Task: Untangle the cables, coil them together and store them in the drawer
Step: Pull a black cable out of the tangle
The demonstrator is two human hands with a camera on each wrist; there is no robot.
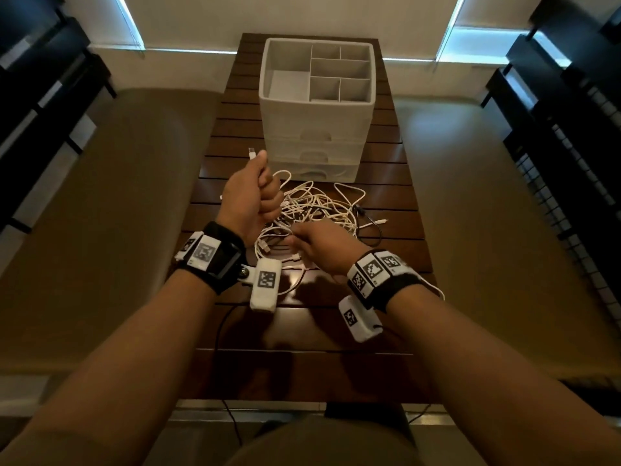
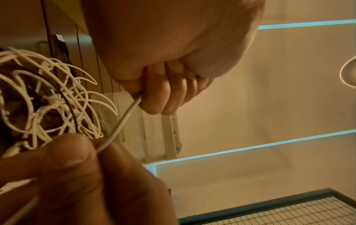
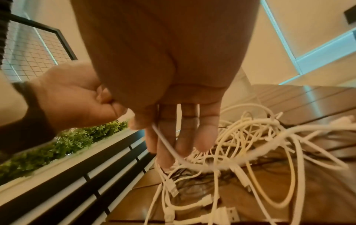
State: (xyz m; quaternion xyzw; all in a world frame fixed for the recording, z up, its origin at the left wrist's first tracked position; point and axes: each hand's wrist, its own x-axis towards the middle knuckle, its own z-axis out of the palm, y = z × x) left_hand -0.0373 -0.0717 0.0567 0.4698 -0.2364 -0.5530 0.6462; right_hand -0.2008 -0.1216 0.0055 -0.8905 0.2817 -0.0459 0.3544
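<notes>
Early stage: the cables [image 1: 316, 210] still lie tangled mid-table [image 1: 386, 183], just before the drawer unit [image 1: 316, 129], all drawers closed. The left hand [image 1: 250, 196] fists one white cable end; the right hand [image 1: 319, 245] pinches the same cable lower.

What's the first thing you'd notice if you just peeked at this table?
The messy pile of white cables in the middle of the wooden table jumps out first. Right over it, the left hand grips one cable with its plug sticking up, while the right hand pinches the same cable lower down. Behind the pile stands a white drawer box, its drawers shut.
</notes>
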